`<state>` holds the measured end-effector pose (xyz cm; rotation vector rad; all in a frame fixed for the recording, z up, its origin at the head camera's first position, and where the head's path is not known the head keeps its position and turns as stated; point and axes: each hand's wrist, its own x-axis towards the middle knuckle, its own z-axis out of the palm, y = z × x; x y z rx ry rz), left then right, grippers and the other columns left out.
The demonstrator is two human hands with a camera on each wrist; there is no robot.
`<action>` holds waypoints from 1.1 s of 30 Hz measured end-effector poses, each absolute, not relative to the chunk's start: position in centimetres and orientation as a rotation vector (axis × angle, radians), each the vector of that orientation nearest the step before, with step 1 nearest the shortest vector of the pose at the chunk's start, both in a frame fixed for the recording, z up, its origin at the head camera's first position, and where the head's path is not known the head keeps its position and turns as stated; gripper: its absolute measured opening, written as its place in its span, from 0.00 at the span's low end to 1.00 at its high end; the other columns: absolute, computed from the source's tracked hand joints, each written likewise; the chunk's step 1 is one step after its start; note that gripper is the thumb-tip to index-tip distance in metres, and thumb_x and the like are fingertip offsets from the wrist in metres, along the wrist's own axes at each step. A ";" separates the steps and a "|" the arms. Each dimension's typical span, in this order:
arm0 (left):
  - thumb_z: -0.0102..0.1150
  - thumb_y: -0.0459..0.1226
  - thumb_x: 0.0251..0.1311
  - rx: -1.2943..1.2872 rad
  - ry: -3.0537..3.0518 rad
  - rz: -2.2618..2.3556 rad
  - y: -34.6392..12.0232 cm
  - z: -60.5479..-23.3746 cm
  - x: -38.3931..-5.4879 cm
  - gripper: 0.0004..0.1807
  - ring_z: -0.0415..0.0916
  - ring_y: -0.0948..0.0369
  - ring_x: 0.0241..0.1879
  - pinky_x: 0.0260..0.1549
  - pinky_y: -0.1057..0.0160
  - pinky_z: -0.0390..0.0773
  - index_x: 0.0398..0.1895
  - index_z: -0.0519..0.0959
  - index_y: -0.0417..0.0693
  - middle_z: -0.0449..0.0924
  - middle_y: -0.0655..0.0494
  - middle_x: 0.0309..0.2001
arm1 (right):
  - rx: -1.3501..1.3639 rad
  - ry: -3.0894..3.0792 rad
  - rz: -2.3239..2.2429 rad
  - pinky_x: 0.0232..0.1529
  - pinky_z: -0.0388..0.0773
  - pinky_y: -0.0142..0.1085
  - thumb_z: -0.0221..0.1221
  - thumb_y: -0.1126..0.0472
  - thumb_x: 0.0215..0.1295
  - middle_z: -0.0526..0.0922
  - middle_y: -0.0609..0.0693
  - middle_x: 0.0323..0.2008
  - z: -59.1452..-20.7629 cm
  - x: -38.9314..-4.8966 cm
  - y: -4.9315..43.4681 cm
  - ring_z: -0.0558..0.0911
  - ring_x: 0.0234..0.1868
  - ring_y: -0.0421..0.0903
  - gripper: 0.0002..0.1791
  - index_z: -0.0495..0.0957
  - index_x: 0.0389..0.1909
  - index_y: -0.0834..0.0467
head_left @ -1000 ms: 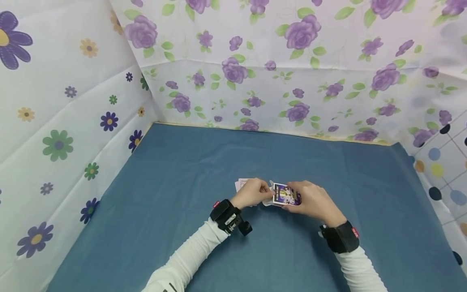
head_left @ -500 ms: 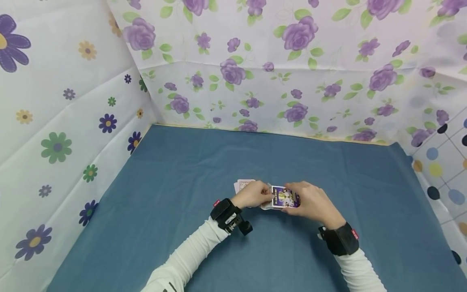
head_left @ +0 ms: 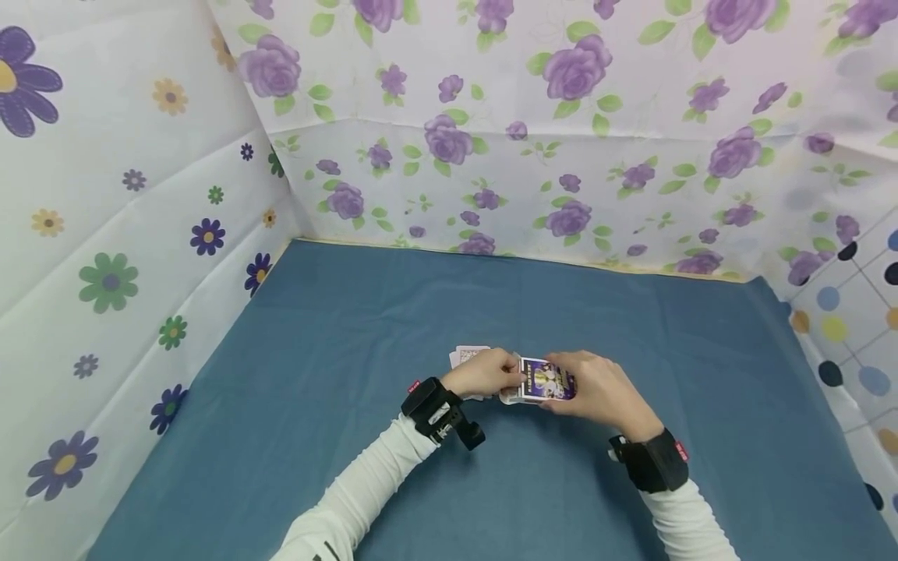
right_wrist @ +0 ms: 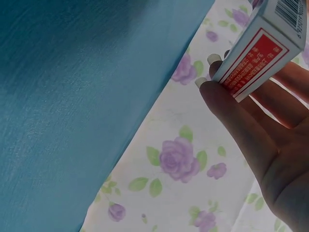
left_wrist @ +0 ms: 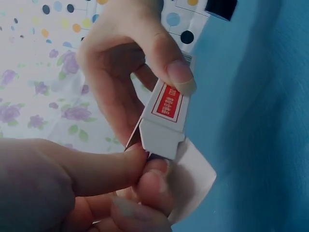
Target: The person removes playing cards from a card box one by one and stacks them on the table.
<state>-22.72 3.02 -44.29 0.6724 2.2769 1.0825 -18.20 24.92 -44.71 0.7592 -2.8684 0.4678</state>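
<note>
A playing card box (head_left: 549,379), purple with a picture on its face, is held up over the middle of the table. My right hand (head_left: 602,391) grips its right end between thumb and fingers. White sides with red panels show on the card box (left_wrist: 166,107) in the left wrist view, and its near end has flaps standing out. There my left hand (left_wrist: 96,176) pinches the box's wall at that end with thumb and fingertip. Whether anything is inside is hidden. Playing cards (head_left: 468,355), patterned backs up, lie on the cloth, partly covered by my left hand.
A blue cloth (head_left: 379,312) covers the table. White sheets with purple roses (head_left: 449,140) stand along the back, with flowered and dotted sheets at the sides. A black camera strap (head_left: 429,407) sits on the left wrist, another (head_left: 652,460) on the right.
The card box and both hands have shifted slightly left and down in the head view. The left fingers still meet the box's left end, and its flap looks less raised than one second ago.
</note>
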 end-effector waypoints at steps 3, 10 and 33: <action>0.54 0.38 0.69 0.630 2.191 1.176 2.6 -44.5 -22.9 0.17 0.59 0.66 0.13 0.14 0.70 0.60 0.20 0.77 0.44 0.70 0.58 0.16 | 0.753 -2.881 0.477 0.38 0.78 0.44 0.74 0.45 0.46 0.84 0.56 0.47 -44.8 -18.2 24.9 0.82 0.43 0.50 0.36 0.79 0.56 0.58; 0.55 0.38 0.68 0.588 1.993 1.381 1.7 -45.3 -23.3 0.15 0.68 0.56 0.18 0.20 0.66 0.64 0.24 0.79 0.39 0.76 0.55 0.18 | 0.715 -2.918 0.486 0.37 0.77 0.41 0.73 0.45 0.47 0.84 0.55 0.47 -44.8 -18.3 25.1 0.81 0.41 0.47 0.36 0.78 0.57 0.57; 0.56 0.31 0.66 0.195 1.902 1.850 -3.8 -45.3 -23.8 0.18 0.82 0.66 0.29 0.45 0.60 0.82 0.57 0.76 0.32 0.84 0.43 0.39 | 0.648 -2.962 0.503 0.36 0.73 0.38 0.71 0.41 0.49 0.84 0.55 0.46 -45.6 -18.5 25.3 0.78 0.37 0.43 0.37 0.78 0.58 0.58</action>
